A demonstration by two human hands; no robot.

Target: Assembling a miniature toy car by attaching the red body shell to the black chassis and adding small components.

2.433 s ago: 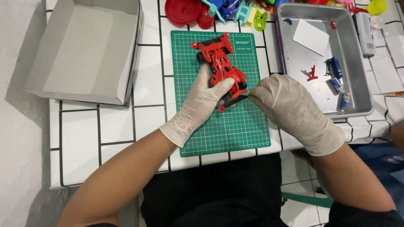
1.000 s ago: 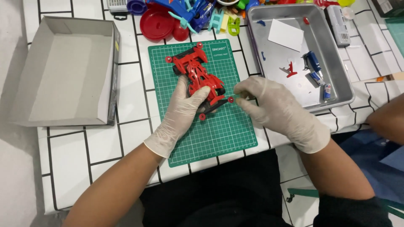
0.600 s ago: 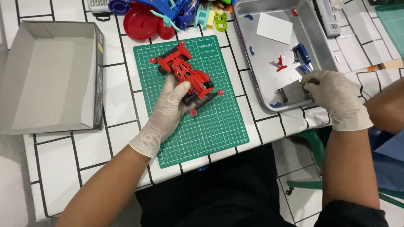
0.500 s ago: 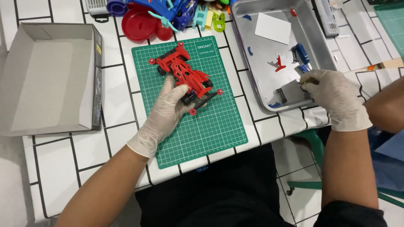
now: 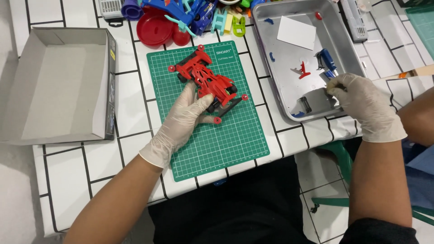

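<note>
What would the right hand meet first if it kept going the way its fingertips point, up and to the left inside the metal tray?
Probably the blue tool just beyond the right hand; its fingertips already seem to be at the tool's lower end, though contact is unclear. Past it lies the small red part on the metal tray.

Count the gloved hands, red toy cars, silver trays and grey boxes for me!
Gloved hands: 2 (left hand, right hand)
Red toy car: 1
Silver tray: 1
Grey box: 1
Total: 5
</note>
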